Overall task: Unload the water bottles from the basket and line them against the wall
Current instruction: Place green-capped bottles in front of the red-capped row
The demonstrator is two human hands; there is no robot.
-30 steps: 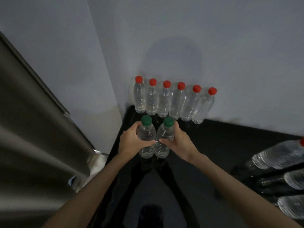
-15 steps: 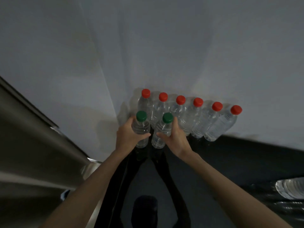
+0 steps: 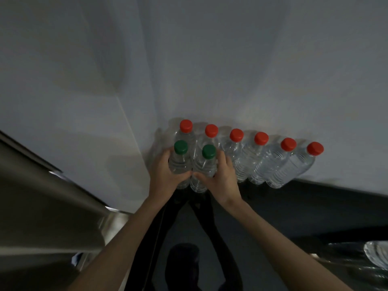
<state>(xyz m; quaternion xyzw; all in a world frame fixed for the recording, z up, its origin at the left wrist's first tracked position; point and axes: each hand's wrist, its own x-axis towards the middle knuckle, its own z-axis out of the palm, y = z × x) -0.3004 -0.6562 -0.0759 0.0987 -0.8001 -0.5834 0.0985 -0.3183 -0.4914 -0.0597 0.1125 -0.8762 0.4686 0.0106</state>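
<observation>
Several clear water bottles with red caps (image 3: 260, 162) stand in a row against the white wall (image 3: 231, 70) on a glossy black counter (image 3: 294, 202). My left hand (image 3: 165, 175) grips a green-capped bottle (image 3: 180, 160), and my right hand (image 3: 220, 177) grips a second green-capped bottle (image 3: 206, 166). Both green-capped bottles stand upright side by side, right in front of the two leftmost red-capped bottles. The basket is mostly out of frame; one lying bottle (image 3: 378, 257) shows at the lower right edge.
A stainless steel appliance (image 3: 42, 196) fills the left side, next to the counter's left edge. The white walls meet in a corner just left of the bottle row. My reflection shows in the black counter below my arms.
Both hands have pushed the two green-capped bottles farther back, up to the red-capped row. The view has shifted, so the bottles at the right have slid mostly out of frame.
</observation>
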